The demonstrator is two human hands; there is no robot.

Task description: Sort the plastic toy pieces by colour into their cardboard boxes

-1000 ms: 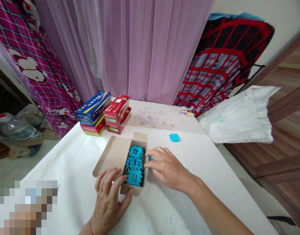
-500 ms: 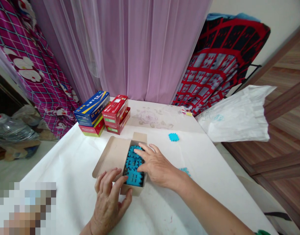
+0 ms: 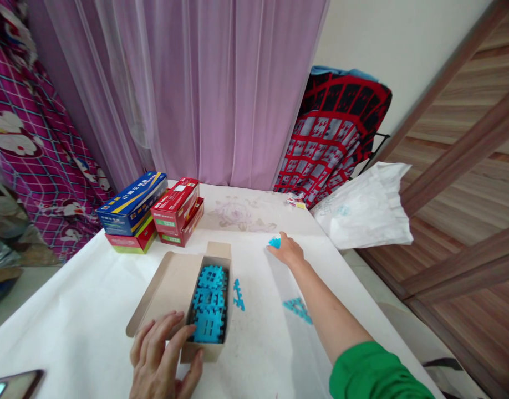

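An open cardboard box [image 3: 171, 293] lies on the white-covered table, packed with interlocking blue plastic pieces [image 3: 208, 305]. My left hand [image 3: 159, 354] grips the box's near corner, with the fingers over its side and flap. My right hand [image 3: 286, 250] is stretched far across the table, its fingertips at a small blue piece [image 3: 274, 243]. Whether it is gripped, I cannot tell. A loose blue piece [image 3: 238, 295] lies just right of the box, and another [image 3: 298, 309] lies under my right forearm's side.
Stacked blue and red cartons [image 3: 132, 205] and red cartons [image 3: 177, 213] stand at the table's far left. A white plastic bag [image 3: 362, 208] hangs over the right edge. A phone [image 3: 13, 385] shows at the lower left. Purple curtains [image 3: 196, 94] hang behind.
My right hand has left the box and reached forward to the small blue piece, uncovering a loose piece beside the box. The view has shifted left and upward, and a green sleeve now shows.
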